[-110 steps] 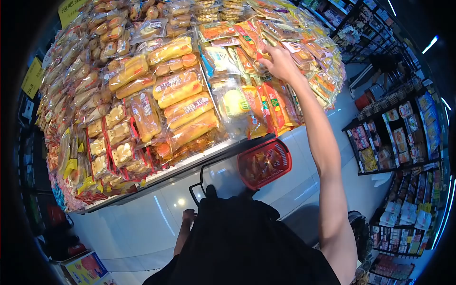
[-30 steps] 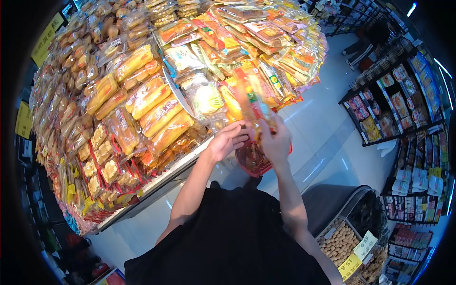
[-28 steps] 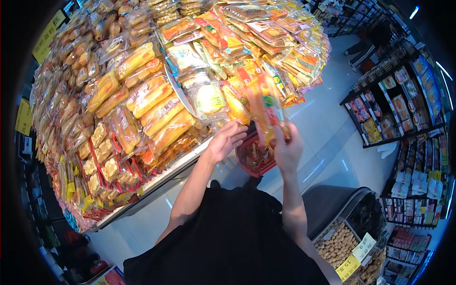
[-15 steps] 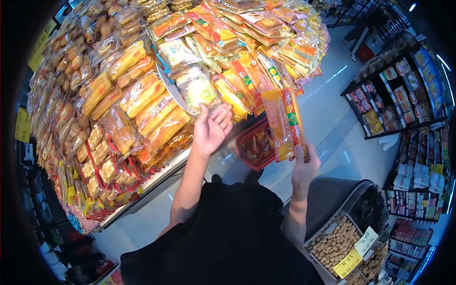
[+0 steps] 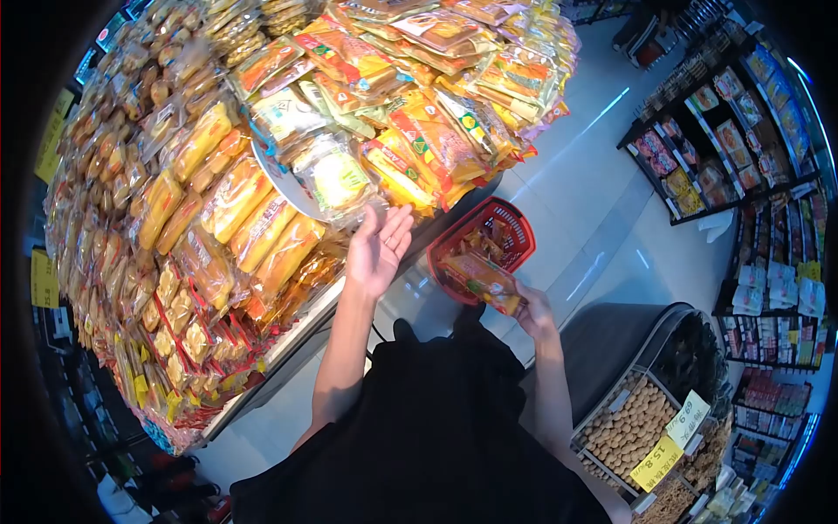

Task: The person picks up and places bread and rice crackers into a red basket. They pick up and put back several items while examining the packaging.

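My right hand (image 5: 532, 312) grips one end of a flat orange-brown snack package (image 5: 482, 278), which lies slantwise over the near part of a red basket (image 5: 522, 229) on the floor. Other packages show inside the basket. My left hand (image 5: 377, 254) is palm up with its fingers spread and nothing in it. Just beyond its fingertips is a clear-wrapped package with a pale green label (image 5: 340, 182), at the edge of the display. Yellow and red packages (image 5: 397, 172) lie to the right of that one.
Wrapped breads (image 5: 262, 231) fill the large display at left, bordered by a pale edge (image 5: 301, 336). A bin of walnuts (image 5: 621, 430) with price cards stands at lower right. Shelves (image 5: 724, 140) line the far right. A person stands near the top right.
My right hand has lowered the package from upright beside the display to over the red basket. My left hand stays open. The view has shifted, so more of the basket shows.
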The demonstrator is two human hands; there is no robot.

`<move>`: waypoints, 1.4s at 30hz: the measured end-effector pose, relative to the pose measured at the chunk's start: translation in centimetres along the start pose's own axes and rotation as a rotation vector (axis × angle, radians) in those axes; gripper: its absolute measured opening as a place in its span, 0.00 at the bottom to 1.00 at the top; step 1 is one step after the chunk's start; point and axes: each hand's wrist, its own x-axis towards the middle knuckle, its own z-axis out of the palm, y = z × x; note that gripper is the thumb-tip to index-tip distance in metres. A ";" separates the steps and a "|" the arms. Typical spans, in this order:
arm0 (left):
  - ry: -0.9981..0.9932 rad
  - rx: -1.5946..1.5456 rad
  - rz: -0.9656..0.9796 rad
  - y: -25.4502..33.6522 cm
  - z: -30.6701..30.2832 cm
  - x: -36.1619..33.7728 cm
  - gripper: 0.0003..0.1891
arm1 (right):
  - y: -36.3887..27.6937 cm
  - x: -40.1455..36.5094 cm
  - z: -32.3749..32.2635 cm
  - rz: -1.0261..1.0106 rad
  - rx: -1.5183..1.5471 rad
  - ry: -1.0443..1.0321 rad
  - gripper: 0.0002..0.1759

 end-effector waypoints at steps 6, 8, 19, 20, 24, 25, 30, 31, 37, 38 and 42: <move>0.115 0.426 0.053 -3.8 4.7 1.1 0.25 | 6.7 10.8 -7.8 0.128 -0.292 0.398 0.08; 0.156 0.425 0.067 -4.3 6.2 2.3 0.21 | 7.3 13.7 -9.1 0.177 -0.157 0.386 0.07; 0.550 0.777 0.394 -8.9 9.0 4.2 0.15 | 8.4 27.5 -14.0 0.353 -0.290 0.208 0.13; 0.587 0.959 0.440 -9.1 9.2 4.2 0.16 | 8.9 28.8 -14.9 0.209 -0.856 0.221 0.19; 0.754 1.366 0.578 -9.7 10.2 4.8 0.29 | 7.4 32.6 -16.8 0.050 -1.641 -0.013 0.26; 0.785 1.521 0.655 -9.8 10.2 4.9 0.32 | 6.9 33.0 -17.4 -0.014 -1.644 -0.070 0.21; 0.797 1.501 0.767 -9.9 10.9 6.4 0.40 | 8.8 38.2 -23.6 -0.376 -1.495 -0.160 0.02; 0.809 1.492 0.773 -9.7 11.1 6.5 0.40 | 9.7 39.3 -24.8 -0.382 -1.502 -0.171 0.02; 0.671 0.864 0.517 -5.9 12.4 7.6 0.27 | 3.2 37.6 -23.9 -0.032 -1.057 -0.239 0.06; 0.602 0.845 0.421 -5.0 13.1 7.4 0.27 | 3.2 38.0 -25.2 -0.040 -1.069 -0.243 0.06; 0.538 0.590 0.390 -3.3 13.7 6.5 0.20 | -1.4 32.8 -23.7 -0.084 -1.431 -0.259 0.07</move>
